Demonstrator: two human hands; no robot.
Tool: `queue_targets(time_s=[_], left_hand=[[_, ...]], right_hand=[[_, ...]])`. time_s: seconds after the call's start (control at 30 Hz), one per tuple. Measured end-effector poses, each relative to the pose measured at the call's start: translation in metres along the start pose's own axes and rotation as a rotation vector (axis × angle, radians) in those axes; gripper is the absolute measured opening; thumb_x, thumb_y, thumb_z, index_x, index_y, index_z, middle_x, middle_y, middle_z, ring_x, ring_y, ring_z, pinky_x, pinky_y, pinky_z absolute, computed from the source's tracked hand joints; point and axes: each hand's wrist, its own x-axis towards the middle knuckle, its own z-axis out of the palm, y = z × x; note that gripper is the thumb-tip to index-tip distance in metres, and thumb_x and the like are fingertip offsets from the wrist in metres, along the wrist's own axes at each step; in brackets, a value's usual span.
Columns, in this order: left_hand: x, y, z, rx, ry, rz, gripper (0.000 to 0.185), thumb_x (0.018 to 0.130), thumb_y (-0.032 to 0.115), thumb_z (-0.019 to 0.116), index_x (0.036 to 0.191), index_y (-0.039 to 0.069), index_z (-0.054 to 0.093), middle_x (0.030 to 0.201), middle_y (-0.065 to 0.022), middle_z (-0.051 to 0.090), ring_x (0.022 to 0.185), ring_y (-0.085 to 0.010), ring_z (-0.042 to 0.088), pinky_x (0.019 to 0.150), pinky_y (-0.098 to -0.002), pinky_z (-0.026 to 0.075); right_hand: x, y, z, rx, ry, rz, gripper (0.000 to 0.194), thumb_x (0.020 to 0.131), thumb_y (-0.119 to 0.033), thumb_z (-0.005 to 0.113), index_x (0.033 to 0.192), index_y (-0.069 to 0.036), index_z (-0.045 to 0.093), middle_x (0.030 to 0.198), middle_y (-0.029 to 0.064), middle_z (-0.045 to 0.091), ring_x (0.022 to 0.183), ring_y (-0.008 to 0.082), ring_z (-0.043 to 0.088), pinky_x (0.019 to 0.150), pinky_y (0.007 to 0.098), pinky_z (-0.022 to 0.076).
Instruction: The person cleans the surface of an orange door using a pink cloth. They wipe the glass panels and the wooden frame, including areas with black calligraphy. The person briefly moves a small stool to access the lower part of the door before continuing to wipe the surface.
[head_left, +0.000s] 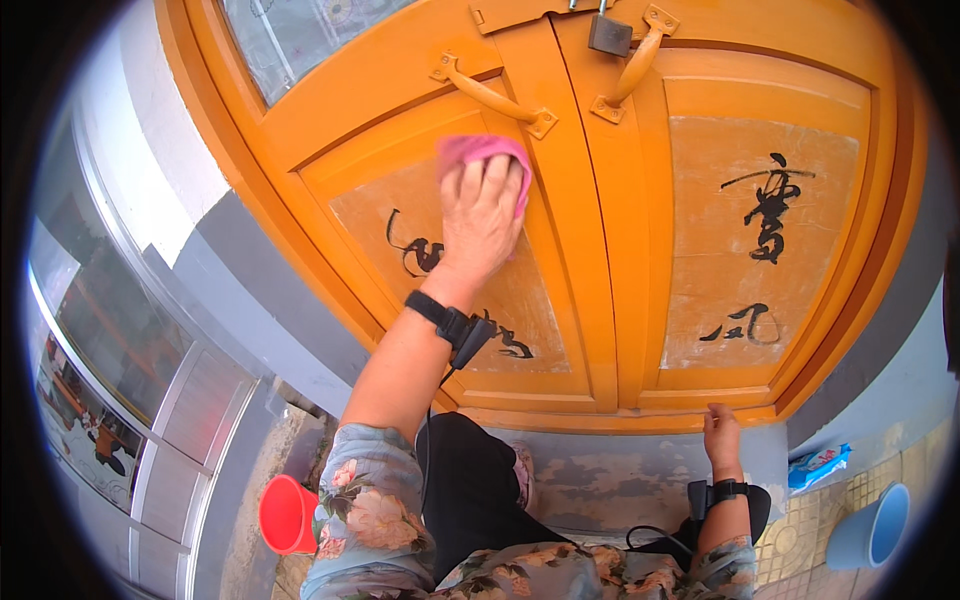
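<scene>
My left hand (484, 214) presses a pink cloth (487, 147) to the upper part of the left door panel (517, 292), just below that leaf's curved handle (495, 97). The cloth is bunched under my fingers and slightly blurred. The panel is pale and bears black brush writing, partly hidden by my hand and wrist. My right hand (722, 433) hangs low in front of the door's bottom edge, with nothing seen in it and its fingers loosely bent. Above it is the right door panel (757, 285), also with black brush writing.
A padlock (610, 36) hangs at the top between the orange door leaves. A red bucket (289, 516) stands at lower left, a blue bucket (870, 529) at lower right. Near the latter lies a blue plastic packet (819, 466). A grey step (600, 480) runs below the door.
</scene>
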Motion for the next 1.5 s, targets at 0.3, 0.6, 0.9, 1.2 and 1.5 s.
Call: queue_targets(time_s=[0.3, 0.6, 0.9, 1.2, 1.5], left_hand=[[0.067, 0.004, 0.002, 0.050, 0.168, -0.350, 0.040, 0.082, 0.023, 0.074, 0.119, 0.013, 0.064, 0.126, -0.0149, 0.046, 0.125, -0.0330, 0.038, 0.100, -0.0512, 0.030], [0.055, 0.001, 0.012, 0.085, 0.161, -0.308, 0.035, 0.079, 0.013, 0.073, 0.113, 0.015, 0.068, 0.133, -0.0145, 0.046, 0.127, -0.0330, 0.040, 0.101, -0.0503, 0.032], [0.034, -0.039, -0.002, 0.025, 0.129, -0.123, 0.039, 0.076, 0.017, 0.074, 0.113, 0.011, 0.064, 0.129, -0.0135, 0.048, 0.124, -0.0321, 0.043, 0.099, -0.0476, 0.033], [0.003, -0.094, 0.032, 0.139, 0.253, -0.521, 0.036, 0.088, 0.021, 0.065, 0.117, 0.001, 0.059, 0.130, -0.0183, 0.049, 0.126, -0.0349, 0.043, 0.103, -0.0501, 0.033], [0.000, -0.146, 0.036, -0.023, 0.512, -1.517, 0.040, 0.088, 0.034, 0.060, 0.096, -0.005, 0.062, 0.094, -0.0196, 0.066, 0.087, -0.0359, 0.064, 0.070, -0.0473, 0.052]], right_hand=[[0.003, -0.005, -0.004, -0.008, 0.007, -0.015, 0.018, 0.088, -0.003, 0.062, 0.106, 0.000, 0.065, 0.093, 0.0230, 0.067, 0.078, 0.0363, 0.066, 0.070, 0.0411, 0.0533], [0.002, -0.016, -0.005, 0.013, -0.015, -0.026, 0.019, 0.087, -0.003, 0.062, 0.106, 0.000, 0.065, 0.092, 0.0222, 0.067, 0.078, 0.0361, 0.066, 0.071, 0.0410, 0.0533], [0.004, 0.001, -0.003, -0.015, 0.005, -0.006, 0.019, 0.087, -0.003, 0.062, 0.105, -0.001, 0.065, 0.092, 0.0222, 0.067, 0.079, 0.0359, 0.066, 0.071, 0.0408, 0.0529], [0.005, 0.012, -0.005, -0.048, 0.006, 0.001, 0.017, 0.088, -0.004, 0.061, 0.104, 0.000, 0.065, 0.088, 0.0216, 0.066, 0.077, 0.0360, 0.065, 0.070, 0.0411, 0.0523], [0.003, 0.001, -0.012, -0.067, 0.015, -0.063, 0.018, 0.087, -0.002, 0.061, 0.105, 0.000, 0.065, 0.089, 0.0216, 0.066, 0.077, 0.0374, 0.065, 0.070, 0.0423, 0.0527]])
